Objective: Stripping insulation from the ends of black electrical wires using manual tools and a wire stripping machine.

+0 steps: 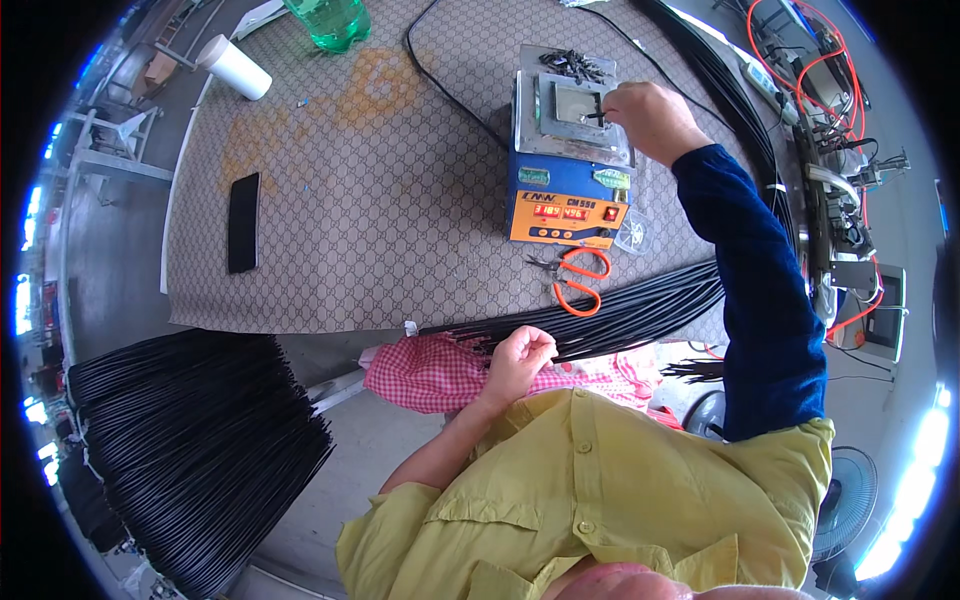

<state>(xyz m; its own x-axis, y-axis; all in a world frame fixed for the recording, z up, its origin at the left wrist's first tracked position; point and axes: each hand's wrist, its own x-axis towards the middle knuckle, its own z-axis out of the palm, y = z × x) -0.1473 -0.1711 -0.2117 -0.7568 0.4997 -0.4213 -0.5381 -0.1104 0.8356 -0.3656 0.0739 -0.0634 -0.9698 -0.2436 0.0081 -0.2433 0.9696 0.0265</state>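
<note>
The right hand (645, 115) reaches out in a dark blue sleeve (765, 290) to about 1 o'clock in the view, its fingers pinched shut on a small dark wire end (597, 117) held over the square pot opening (577, 103) on top of the blue and orange solder pot (565, 195). A small heap of dark scraps (573, 64) lies on the machine's metal top at 12 o'clock from the hand's fingertips. The left hand (520, 355) sits near the centre of the view, curled closed on the near ends of a bundle of black cables (640, 305) that runs off towards 2 o'clock; it rests just above a pink checked cloth (430, 372).

Orange-handled scissors (580, 278) lie on the patterned table mat (370, 180), just at 6 o'clock from the machine and touching the cable bundle's upper edge. A black phone (243, 222) lies flat at 9 o'clock on the mat, well apart from both hands. A white cup (234, 67) on its side and a green bottle (330, 20) sit at 11 o'clock. A large sheaf of black cables (190, 450) hangs at 8 o'clock, below the table edge
</note>
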